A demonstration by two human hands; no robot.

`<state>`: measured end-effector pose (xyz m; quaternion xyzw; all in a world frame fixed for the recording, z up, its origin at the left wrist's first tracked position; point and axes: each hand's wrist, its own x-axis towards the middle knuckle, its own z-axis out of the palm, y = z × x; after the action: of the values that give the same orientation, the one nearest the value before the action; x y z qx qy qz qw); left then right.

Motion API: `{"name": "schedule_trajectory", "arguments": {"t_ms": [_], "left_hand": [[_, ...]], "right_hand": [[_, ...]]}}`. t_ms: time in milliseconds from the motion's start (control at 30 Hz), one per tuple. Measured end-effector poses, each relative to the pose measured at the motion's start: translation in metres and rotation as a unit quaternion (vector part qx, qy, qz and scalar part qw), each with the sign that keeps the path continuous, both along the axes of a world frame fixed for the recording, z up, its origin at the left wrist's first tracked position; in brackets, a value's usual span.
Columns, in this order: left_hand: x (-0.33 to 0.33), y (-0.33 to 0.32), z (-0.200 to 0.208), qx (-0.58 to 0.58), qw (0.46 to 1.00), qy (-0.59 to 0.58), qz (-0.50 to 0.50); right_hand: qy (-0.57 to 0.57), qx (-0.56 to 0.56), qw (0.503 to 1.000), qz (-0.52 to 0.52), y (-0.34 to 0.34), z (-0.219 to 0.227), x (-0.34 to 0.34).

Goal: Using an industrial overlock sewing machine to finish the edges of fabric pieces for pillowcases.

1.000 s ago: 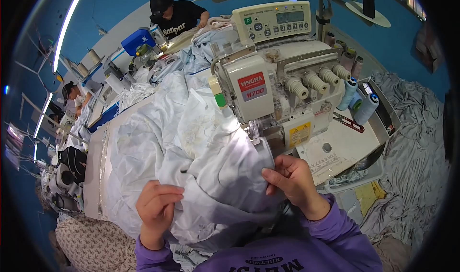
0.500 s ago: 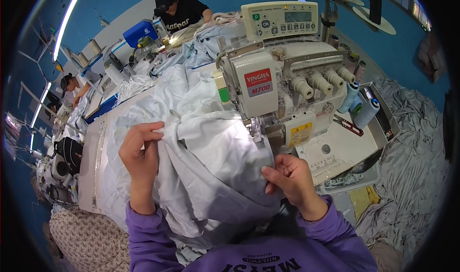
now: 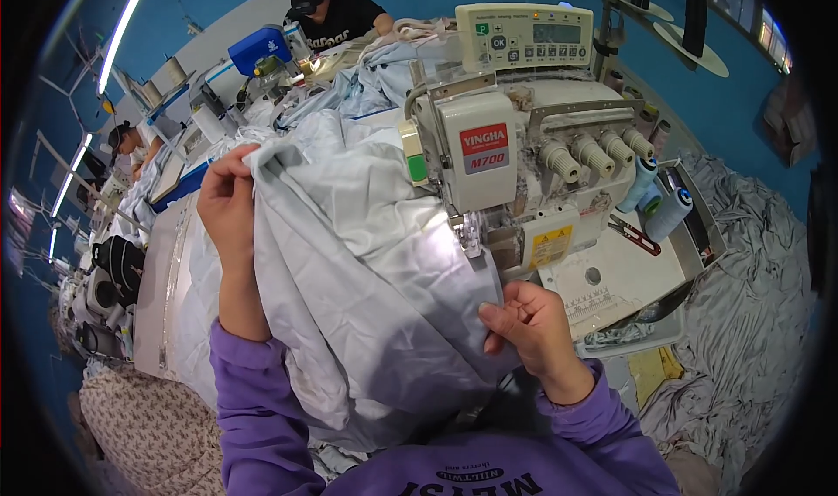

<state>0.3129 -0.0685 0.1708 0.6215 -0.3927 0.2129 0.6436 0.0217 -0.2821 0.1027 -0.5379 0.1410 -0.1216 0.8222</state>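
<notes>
A large pale grey-white fabric piece (image 3: 367, 295) spreads across the table and hangs over its front edge toward me. My left hand (image 3: 229, 201) pinches the cloth at its upper left and lifts it into a raised fold. Between thumb and fingers, my right hand (image 3: 528, 328) grips the fabric's right edge, just below the presser foot (image 3: 469, 236). That edge runs up to the foot of the white overlock sewing machine (image 3: 476, 151), where a lamp lights the cloth. The needle itself is too small to make out.
Red-handled thread snips (image 3: 635, 234) and blue thread spools (image 3: 670, 212) lie in a tray right of the machine. Grey fabric (image 3: 742, 321) is heaped at the far right. A patterned cloth bundle (image 3: 153, 426) sits lower left. Two people work at other machines beyond.
My left hand has moved left and upward, drawing the cloth out into a smoother, wider spread. My right hand keeps its grip in nearly the same place. The view has shifted slightly.
</notes>
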Motion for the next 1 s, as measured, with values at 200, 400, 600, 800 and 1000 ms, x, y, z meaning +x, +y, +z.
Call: {"name": "schedule_trajectory", "arguments": {"t_ms": [200,400,600,800,1000], "left_hand": [[0.007,-0.033,0.029,-0.053,0.998,0.0,0.033],[0.024,-0.055,0.066,-0.114,0.991,-0.032,0.054],[0.058,-0.053,0.088,-0.07,0.985,-0.066,0.141],[0.083,-0.062,0.111,-0.127,0.981,-0.101,0.104],[0.088,-0.067,0.138,-0.131,0.961,-0.137,0.201]], "right_hand": [[0.009,0.005,1.0,0.002,-0.002,0.001,0.001],[0.01,-0.013,1.0,0.014,-0.001,0.002,0.0],[0.013,-0.01,1.0,0.012,-0.002,0.0,-0.001],[0.015,0.002,1.0,0.009,-0.002,0.003,-0.001],[0.021,0.002,1.0,0.009,-0.001,0.006,-0.001]]}}
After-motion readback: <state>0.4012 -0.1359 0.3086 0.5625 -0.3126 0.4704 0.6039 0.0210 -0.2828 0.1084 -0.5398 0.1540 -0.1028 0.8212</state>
